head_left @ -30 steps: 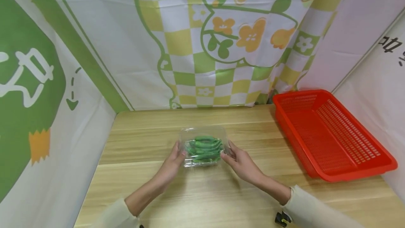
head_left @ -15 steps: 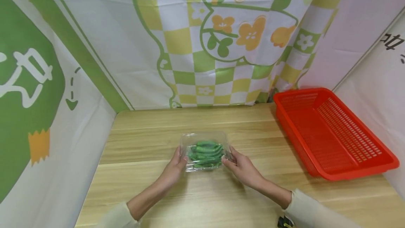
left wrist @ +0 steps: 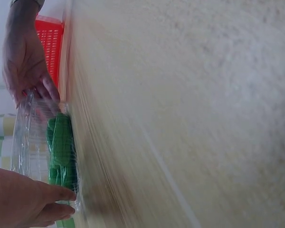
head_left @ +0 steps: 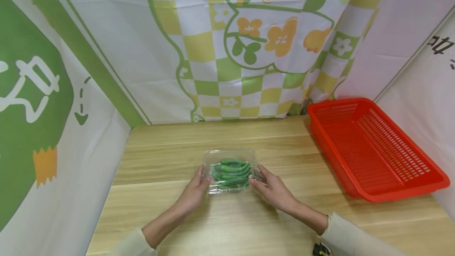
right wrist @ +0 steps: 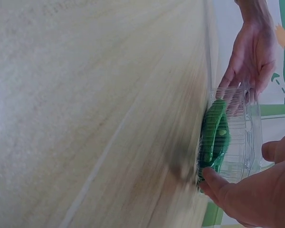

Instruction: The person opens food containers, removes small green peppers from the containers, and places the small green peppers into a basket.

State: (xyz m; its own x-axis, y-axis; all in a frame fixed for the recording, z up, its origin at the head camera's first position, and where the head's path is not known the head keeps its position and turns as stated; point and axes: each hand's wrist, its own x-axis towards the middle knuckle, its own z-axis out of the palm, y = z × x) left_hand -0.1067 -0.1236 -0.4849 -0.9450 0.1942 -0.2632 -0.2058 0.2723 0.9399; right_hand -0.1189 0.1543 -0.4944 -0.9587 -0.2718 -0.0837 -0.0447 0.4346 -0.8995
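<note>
Between my two hands is a clear plastic clamshell box [head_left: 231, 153], held low over the wooden table. Several long green peppers [head_left: 232, 173] lie inside it, side by side. My left hand [head_left: 193, 191] grips the box's left side, thumb near the front corner. On the opposite side my right hand [head_left: 273, 189] holds it the same way, thumb on top of the edge. In the left wrist view the fingers [left wrist: 57, 192] press the lower wall of the box beside the green peppers. The right wrist view shows fingertips [right wrist: 211, 175] under the box's lower edge.
A red plastic basket [head_left: 384, 192] with perforated sides stands at the right of the wooden table [head_left: 160, 157]. Printed cloth [head_left: 213, 86] hangs behind the table, with white panels on both sides. A small black object [head_left: 320, 249] shows by the right sleeve.
Both hands and the box of peppers have come slightly nearer to me since a second ago, mostly in the first half-second. The grip looks the same, and the basket stays in place.
</note>
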